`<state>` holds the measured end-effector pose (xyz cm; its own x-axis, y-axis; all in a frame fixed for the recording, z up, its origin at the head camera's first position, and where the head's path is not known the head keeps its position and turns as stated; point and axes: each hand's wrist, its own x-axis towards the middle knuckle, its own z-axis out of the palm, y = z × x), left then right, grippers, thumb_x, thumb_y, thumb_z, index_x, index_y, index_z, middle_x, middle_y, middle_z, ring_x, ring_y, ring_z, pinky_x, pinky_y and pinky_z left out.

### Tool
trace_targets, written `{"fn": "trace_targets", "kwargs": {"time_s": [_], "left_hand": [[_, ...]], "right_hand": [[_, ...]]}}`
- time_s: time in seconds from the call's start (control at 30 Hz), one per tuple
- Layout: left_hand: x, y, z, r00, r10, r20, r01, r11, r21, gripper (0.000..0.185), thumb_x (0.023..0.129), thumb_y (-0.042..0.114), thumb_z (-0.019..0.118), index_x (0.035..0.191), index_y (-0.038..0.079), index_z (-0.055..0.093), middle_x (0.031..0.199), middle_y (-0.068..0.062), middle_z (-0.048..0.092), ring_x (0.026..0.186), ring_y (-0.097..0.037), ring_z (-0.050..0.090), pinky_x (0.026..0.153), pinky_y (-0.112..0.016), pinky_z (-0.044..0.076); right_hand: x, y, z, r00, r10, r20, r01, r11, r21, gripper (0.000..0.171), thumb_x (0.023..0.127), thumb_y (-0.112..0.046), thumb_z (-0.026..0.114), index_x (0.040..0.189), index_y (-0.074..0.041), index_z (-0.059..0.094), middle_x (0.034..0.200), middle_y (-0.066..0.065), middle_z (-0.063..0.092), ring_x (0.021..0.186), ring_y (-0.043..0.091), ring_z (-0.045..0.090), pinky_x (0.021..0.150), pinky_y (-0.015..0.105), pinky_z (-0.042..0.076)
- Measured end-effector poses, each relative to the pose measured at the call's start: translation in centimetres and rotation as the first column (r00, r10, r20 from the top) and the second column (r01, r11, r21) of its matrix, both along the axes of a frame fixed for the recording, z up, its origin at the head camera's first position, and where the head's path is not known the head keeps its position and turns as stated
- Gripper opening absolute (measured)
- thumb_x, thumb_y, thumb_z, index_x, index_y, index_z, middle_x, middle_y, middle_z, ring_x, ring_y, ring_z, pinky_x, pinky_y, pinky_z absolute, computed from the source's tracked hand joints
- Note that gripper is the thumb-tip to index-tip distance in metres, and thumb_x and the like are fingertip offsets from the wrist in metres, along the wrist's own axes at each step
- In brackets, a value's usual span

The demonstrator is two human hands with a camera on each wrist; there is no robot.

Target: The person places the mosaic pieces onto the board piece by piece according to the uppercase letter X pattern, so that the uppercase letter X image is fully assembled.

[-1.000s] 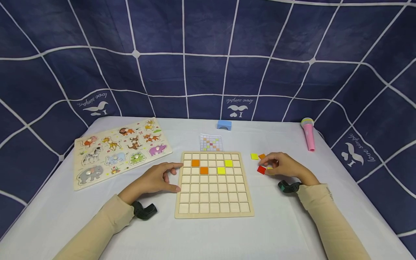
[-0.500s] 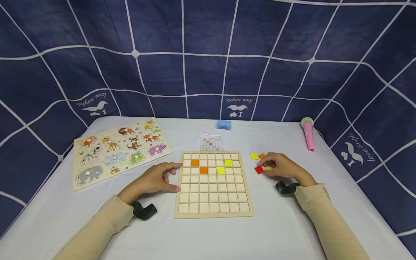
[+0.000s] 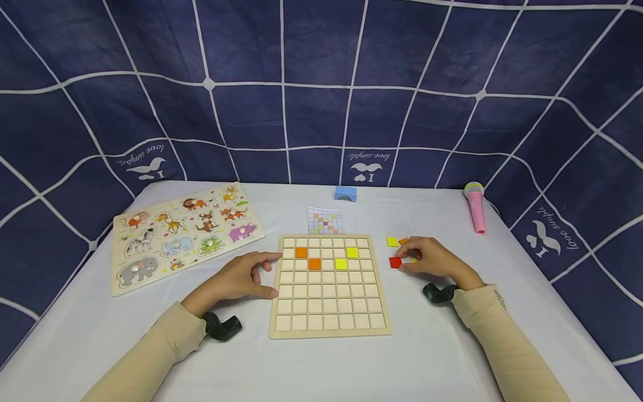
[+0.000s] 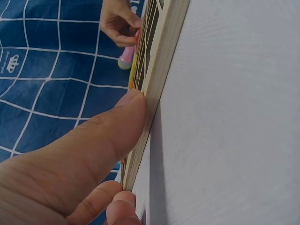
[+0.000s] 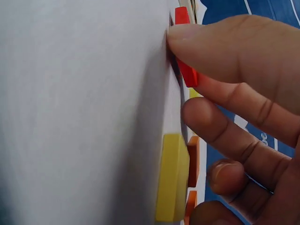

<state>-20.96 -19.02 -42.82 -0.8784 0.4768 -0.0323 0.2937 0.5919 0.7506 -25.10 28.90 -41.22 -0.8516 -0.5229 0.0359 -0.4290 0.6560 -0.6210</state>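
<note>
My right hand [image 3: 433,259] has its grip pinched on a small red square tile [image 3: 395,262], seemingly just off the white desk [image 3: 432,357], right of the wooden grid board [image 3: 329,326]. My left hand [image 3: 240,277] braces that board's edge, fingers relaxed.

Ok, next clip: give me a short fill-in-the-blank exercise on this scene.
1. The right hand pinches a small ____ square tile.
2. The square wooden grid board holds two orange tiles and two ____ ones.
3. The left hand rests against the board's ____ edge.

Missing words: red; yellow; left
</note>
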Motion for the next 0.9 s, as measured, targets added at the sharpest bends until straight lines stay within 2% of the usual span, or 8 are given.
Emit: {"fn": "trace_targets", "kwargs": {"time_s": [0.13, 0.47, 0.9], "left_hand": [[0.0, 0.0, 0.0, 1.0, 0.0, -0.003, 0.0, 1.0, 0.0, 0.084, 0.078, 0.026, 0.099, 0.15, 0.001, 0.063, 0.108, -0.003, 0.06, 0.076, -0.017, 0.054, 0.068, -0.028, 0.045], [0.0, 0.0, 0.1, 1.0, 0.002, -0.005, -0.002, 1.0, 0.001, 0.084, 0.078, 0.025, 0.099, 0.149, 0.001, 0.063, 0.108, -0.004, 0.06, 0.076, -0.018, 0.054, 0.068, -0.028, 0.045], [0.0, 0.1, 0.1, 1.0, 0.003, 0.005, -0.003, 1.0, -0.004, 0.084, 0.078, 0.025, 0.099, 0.15, 0.001, 0.062, 0.109, -0.004, 0.06, 0.077, -0.018, 0.054, 0.068, -0.028, 0.045]], "right_hand": [[0.0, -0.2, 0.0, 1.0, 0.002, -0.018, -0.001, 1.0, 0.006, 0.021, 0.085, -0.003, 0.09, 0.103, -0.002, 0.079, 0.1, 0.007, 0.073, 0.069, 0.008, 0.046, 0.067, 0.025, 0.04], [0.2, -1.1, 0.2, 0.999, 0.018, -0.029, -0.02, 0.998, -0.067, 0.019, 0.085, -0.004, 0.09, 0.101, -0.005, 0.079, 0.09, 0.0, 0.071, 0.062, 0.009, 0.044, 0.062, 0.026, 0.038], [0.9, -2.8, 0.1, 0.997, 0.062, -0.045, -0.066, 0.993, -0.1, 0.021, 0.084, -0.007, 0.093, 0.102, -0.009, 0.082, 0.091, -0.004, 0.072, 0.072, 0.016, 0.049, 0.069, 0.026, 0.039]]}}
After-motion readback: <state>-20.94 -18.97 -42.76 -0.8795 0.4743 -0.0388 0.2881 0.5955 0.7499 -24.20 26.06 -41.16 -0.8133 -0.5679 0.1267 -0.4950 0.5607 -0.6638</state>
